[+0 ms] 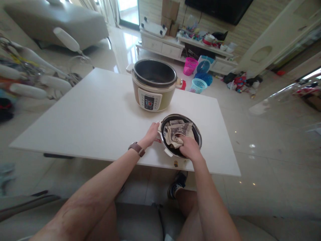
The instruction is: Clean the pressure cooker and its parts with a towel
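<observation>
Here, crumpled patterned cloth [178, 130]; beneath, round shiny-rimmed lid [198, 134]

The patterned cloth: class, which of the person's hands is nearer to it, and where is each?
Right. The right hand is on the patterned cloth, touching it; the left hand is to the cloth's left, at the edge of the round lid.

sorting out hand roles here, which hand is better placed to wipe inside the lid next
Probably the right hand: its fingers are on the cloth inside the lid. The left hand is at the lid's outer edge, better placed to steady it.
</observation>
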`<state>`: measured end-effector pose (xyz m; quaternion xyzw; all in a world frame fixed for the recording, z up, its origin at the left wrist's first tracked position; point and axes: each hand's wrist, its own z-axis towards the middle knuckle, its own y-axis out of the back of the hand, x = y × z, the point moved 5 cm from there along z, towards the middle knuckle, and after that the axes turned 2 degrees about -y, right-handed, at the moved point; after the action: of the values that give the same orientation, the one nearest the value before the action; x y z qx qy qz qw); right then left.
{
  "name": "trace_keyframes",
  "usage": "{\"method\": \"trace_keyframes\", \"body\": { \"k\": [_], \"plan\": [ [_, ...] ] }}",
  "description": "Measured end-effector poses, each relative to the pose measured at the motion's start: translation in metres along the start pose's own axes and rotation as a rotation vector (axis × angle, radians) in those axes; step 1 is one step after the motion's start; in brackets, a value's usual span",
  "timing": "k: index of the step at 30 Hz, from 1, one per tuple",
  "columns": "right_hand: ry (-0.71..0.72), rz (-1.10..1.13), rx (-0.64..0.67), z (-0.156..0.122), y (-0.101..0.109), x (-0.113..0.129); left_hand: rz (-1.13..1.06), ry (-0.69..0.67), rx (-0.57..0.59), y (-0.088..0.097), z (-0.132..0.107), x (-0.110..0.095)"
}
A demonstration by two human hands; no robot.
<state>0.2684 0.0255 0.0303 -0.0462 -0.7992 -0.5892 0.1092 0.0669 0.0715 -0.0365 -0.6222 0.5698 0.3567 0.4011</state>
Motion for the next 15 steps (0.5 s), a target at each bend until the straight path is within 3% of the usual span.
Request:
{"method": "trace_keyframes", "body": {
  "k": [3,10,15],
  "plan": [
    [0.074,0.028,0.04,0.0,-0.003,0.011,0.013,-0.006,-0.014,0.002,0.001,0.002],
    [-0.126,0.123,-0.048,0.006,-0.001,-0.021,0.009,-0.002,0.017,0.001,-0.001,0.0],
    [-0.026,0.237,-0.081,0.009,-0.009,-0.007,0.026,-0.005,0.022,-0.002,-0.003,-0.004]
  ]
}}
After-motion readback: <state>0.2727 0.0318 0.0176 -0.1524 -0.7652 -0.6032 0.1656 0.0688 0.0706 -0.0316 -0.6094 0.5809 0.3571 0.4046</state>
